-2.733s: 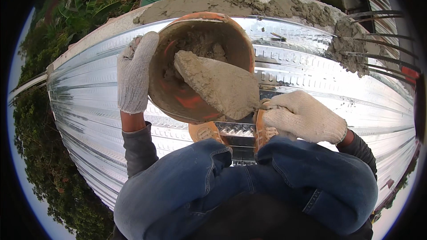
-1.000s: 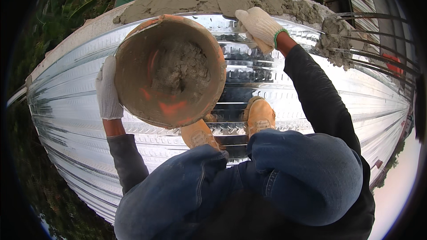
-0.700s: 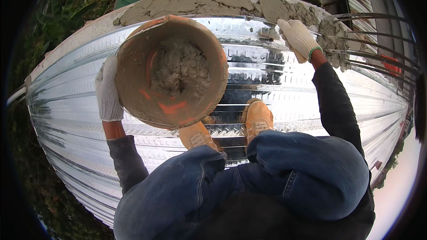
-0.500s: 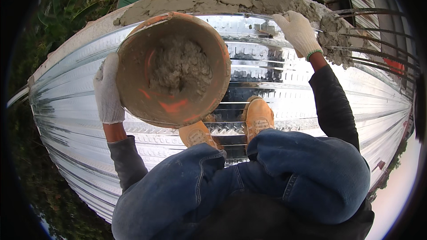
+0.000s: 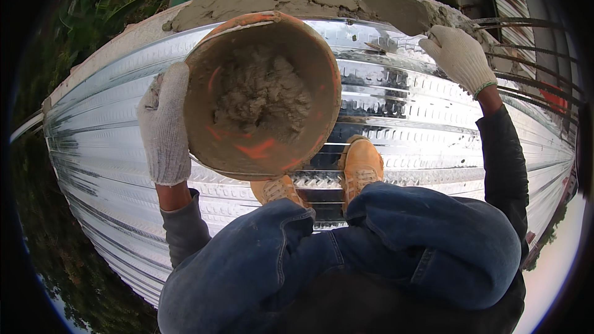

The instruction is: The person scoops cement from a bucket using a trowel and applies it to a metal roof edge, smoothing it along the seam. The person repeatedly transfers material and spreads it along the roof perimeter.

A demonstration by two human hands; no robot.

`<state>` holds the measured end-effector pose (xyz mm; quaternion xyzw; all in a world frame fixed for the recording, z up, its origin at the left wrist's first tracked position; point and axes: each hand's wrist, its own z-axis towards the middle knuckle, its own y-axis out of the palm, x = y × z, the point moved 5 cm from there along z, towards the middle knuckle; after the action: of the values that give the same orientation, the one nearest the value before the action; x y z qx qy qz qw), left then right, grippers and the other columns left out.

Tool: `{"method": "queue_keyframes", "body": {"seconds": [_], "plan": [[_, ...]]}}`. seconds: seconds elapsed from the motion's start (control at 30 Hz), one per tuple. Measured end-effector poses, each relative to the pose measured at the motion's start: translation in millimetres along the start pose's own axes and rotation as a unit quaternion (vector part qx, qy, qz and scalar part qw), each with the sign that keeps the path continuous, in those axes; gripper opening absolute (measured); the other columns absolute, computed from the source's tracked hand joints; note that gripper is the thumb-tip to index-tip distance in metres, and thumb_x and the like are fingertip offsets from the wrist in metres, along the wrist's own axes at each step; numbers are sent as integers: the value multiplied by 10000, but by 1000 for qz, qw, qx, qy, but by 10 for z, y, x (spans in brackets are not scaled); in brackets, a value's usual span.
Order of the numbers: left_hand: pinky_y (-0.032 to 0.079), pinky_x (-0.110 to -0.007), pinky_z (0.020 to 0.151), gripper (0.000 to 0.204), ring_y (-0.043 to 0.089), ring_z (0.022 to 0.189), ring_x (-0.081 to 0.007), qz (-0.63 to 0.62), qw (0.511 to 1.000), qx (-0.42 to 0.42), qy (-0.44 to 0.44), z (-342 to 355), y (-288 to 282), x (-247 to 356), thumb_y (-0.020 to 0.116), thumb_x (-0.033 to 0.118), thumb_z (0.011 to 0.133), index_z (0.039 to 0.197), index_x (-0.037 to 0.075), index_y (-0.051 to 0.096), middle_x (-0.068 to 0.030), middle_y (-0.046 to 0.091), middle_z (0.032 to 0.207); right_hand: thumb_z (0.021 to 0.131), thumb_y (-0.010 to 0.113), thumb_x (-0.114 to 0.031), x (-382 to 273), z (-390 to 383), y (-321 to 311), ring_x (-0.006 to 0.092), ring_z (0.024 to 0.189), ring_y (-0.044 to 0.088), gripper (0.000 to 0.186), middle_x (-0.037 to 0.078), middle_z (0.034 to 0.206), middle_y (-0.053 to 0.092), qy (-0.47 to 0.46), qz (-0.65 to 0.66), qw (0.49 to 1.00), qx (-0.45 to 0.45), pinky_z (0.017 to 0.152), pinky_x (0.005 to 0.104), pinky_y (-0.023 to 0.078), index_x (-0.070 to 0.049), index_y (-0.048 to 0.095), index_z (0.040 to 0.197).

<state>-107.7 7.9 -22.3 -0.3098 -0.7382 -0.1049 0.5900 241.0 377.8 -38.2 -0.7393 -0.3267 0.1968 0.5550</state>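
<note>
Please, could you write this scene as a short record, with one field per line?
Left hand: gloved, holding the bucket at its left side
Right hand: gloved, holding the trowel
Trowel blade: over the ledge
Mortar: in the bucket, also along the ledge
Underfoot: ribbed metal deck
Shoes: tan
Far right: dark rods

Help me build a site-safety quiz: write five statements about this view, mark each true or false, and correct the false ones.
1. The left hand holds the side of the bucket. True.
2. The right hand is bare. False: it wears a knit glove.
3. The trowel is in the right hand. True.
4. The bucket is empty. False: grey mortar is inside.
5. The tan work boots are on metal decking. True.
</note>
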Motion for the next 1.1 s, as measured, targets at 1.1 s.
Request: {"method": "queue_keyframes", "body": {"seconds": [1.1], "plan": [[597, -296, 923, 408, 734, 1067, -143, 8, 1000, -12, 3, 20, -49, -38, 768, 320, 1106, 1366, 5, 768, -55, 792, 1202, 1034, 723, -465, 15, 822, 560, 193, 639, 671, 508, 127, 717, 678, -114, 191, 967, -123, 615, 384, 531, 32, 789, 951]]}}
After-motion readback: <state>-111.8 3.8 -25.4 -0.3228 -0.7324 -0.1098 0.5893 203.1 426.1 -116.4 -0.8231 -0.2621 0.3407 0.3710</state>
